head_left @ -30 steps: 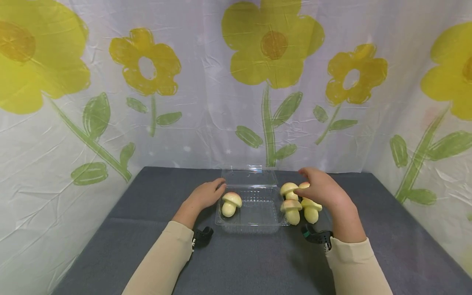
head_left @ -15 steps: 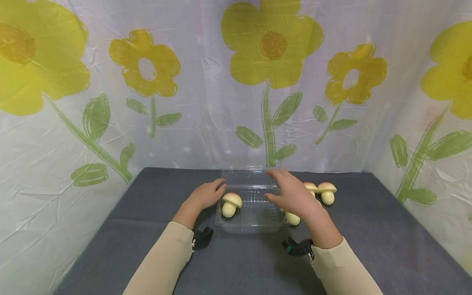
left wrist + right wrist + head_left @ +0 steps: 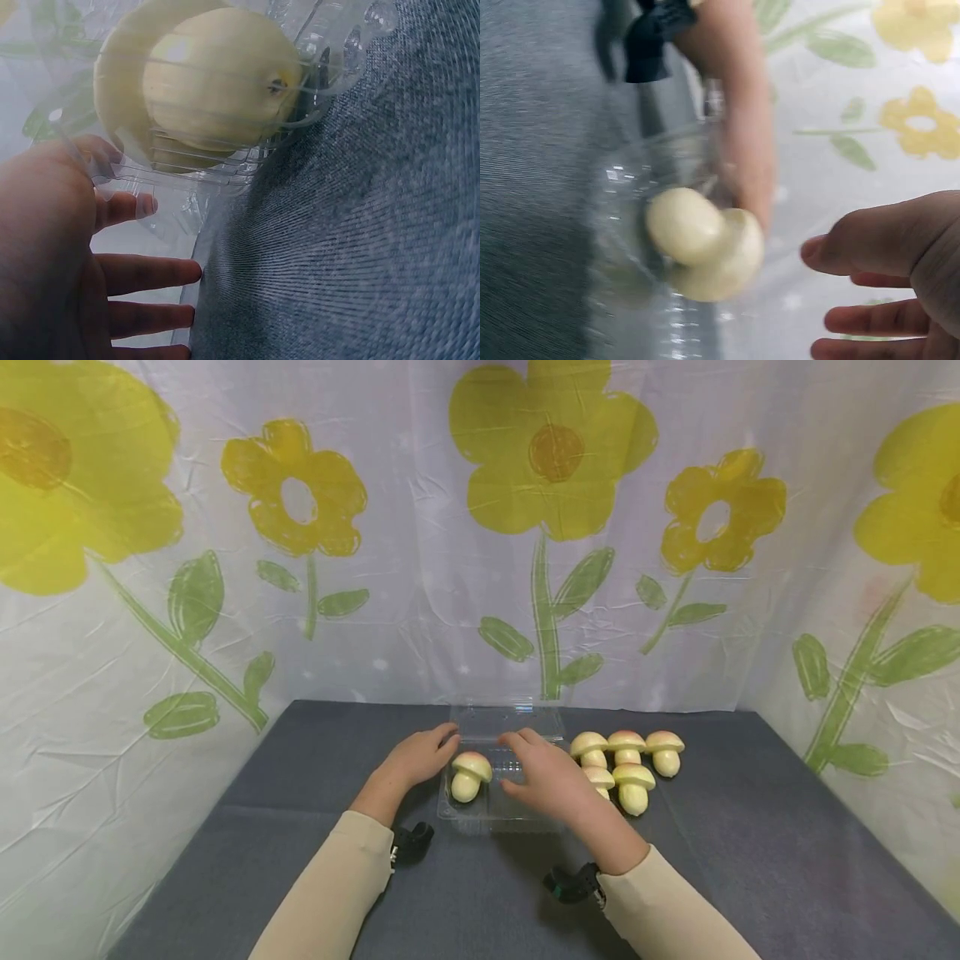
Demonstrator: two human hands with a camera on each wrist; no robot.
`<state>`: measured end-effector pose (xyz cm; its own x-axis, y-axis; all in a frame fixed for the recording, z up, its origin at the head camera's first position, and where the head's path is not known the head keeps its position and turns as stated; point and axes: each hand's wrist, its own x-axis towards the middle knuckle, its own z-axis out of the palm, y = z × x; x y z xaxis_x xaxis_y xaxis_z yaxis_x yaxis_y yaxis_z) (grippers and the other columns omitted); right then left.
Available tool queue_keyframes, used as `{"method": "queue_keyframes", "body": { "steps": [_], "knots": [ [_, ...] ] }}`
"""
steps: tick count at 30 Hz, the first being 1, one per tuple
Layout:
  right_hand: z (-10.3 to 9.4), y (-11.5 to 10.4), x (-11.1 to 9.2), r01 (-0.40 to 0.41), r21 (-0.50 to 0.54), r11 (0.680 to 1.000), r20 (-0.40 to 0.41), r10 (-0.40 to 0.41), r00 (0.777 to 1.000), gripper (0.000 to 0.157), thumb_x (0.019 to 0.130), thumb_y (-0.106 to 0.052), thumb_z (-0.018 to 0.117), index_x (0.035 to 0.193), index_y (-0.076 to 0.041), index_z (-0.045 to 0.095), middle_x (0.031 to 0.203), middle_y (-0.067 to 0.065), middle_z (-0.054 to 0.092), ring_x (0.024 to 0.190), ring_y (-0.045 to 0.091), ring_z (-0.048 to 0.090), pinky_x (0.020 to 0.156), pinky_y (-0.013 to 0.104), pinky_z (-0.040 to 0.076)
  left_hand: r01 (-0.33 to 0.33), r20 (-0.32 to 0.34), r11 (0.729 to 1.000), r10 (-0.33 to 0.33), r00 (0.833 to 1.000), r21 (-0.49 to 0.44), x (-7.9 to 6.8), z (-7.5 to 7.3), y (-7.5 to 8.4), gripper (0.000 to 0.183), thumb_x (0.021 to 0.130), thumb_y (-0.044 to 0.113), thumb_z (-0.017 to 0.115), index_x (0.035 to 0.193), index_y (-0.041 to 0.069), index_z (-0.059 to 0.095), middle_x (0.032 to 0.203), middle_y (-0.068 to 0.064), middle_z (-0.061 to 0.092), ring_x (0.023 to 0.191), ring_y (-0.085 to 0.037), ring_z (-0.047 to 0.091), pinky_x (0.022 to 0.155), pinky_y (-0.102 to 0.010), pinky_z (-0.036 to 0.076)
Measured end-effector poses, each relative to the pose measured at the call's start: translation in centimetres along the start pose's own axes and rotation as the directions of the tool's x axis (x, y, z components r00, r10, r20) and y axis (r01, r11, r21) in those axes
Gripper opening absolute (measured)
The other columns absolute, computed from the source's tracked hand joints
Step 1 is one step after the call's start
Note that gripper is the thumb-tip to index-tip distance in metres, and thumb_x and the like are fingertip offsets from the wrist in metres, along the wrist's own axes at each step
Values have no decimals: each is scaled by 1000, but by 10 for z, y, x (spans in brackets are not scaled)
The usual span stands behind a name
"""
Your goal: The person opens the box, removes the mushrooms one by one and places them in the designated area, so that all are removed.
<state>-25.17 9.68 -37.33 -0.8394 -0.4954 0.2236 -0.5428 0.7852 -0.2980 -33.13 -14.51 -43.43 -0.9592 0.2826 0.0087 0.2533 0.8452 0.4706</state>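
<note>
An open clear plastic clamshell box [image 3: 468, 817] lies on the table with its lid [image 3: 480, 718] raised at the back. Inside, at its left end, stands a smooth, toy-like mushroom [image 3: 468, 779] with a pale stem and pinkish-yellow cap. My left hand [image 3: 415, 755] rests at the box's left rim; in the left wrist view its thumb and index finger [image 3: 124, 210] touch the plastic while the other fingers are straight. My right hand [image 3: 551, 781] hovers over the box's right half, fingers spread, holding nothing. The right wrist view shows its thumb [image 3: 847, 244] pointing towards the mushroom.
Several similar mushrooms [image 3: 633, 787] stand grouped just right of the box, one partly hidden by my right hand. A dark grey cloth [image 3: 315, 860] covers the table. Behind and at the sides hangs a pale curtain [image 3: 405, 610] printed with yellow flowers.
My right hand has moved left from the mushroom group to over the box, uncovering the group's far-right mushrooms. My left hand and the boxed mushroom have stayed put.
</note>
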Motion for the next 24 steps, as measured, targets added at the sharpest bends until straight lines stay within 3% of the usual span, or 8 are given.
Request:
{"method": "queue_keyframes", "body": {
  "steps": [5, 8, 13, 16, 24],
  "knots": [
    [20, -3, 3, -28, 68, 997, -62, 32, 998, 49, 94, -22, 79, 137, -6, 61, 129, 14, 61, 94, 26, 67, 72, 39, 57, -2, 9, 1000, 2, 1000, -5, 0, 0, -2, 56, 112, 43, 38, 160, 15, 39, 156, -15, 47, 139, -40, 47, 111, -62, 40],
    [30, -4, 5, -53, 119, 991, -84, 63, 994, 47, 95, -21, 78, 136, -4, 63, 132, 16, 61, 102, 29, 67, 78, 43, 58, -4, 11, 1000, 5, 1000, -6, 0, 0, -2, 56, 112, 43, 38, 160, 15, 39, 156, -15, 47, 139, -40, 47, 111, -62, 40],
    [43, 0, 8, -37, 202, 979, -21, 43, 999, 58, 97, -20, 74, 147, -1, 52, 147, 19, 54, 128, 37, 58, 99, 53, 54, -12, 6, 1000, 12, 1000, -8, 0, 0, -2, 55, 112, 43, 38, 160, 14, 39, 155, -15, 47, 138, -40, 48, 110, -63, 41],
    [48, 1, 10, -8, 250, 968, 27, 1, 1000, 60, 100, -19, 71, 152, 0, 47, 147, 18, 54, 130, 37, 56, 102, 54, 52, -20, 0, 1000, 20, 1000, -15, -1, -1, -2, 55, 112, 42, 39, 159, 14, 40, 155, -16, 48, 137, -41, 49, 110, -63, 41],
    [51, 0, 11, -4, 259, 966, 28, -4, 1000, 54, 97, -20, 75, 144, -2, 58, 119, 13, 64, 108, 31, 63, 83, 45, 56, -12, 2, 1000, 12, 1000, -6, 1, -1, -1, 56, 112, 44, 38, 160, 14, 40, 154, -16, 49, 137, -41, 50, 109, -63, 42]
  ]
}}
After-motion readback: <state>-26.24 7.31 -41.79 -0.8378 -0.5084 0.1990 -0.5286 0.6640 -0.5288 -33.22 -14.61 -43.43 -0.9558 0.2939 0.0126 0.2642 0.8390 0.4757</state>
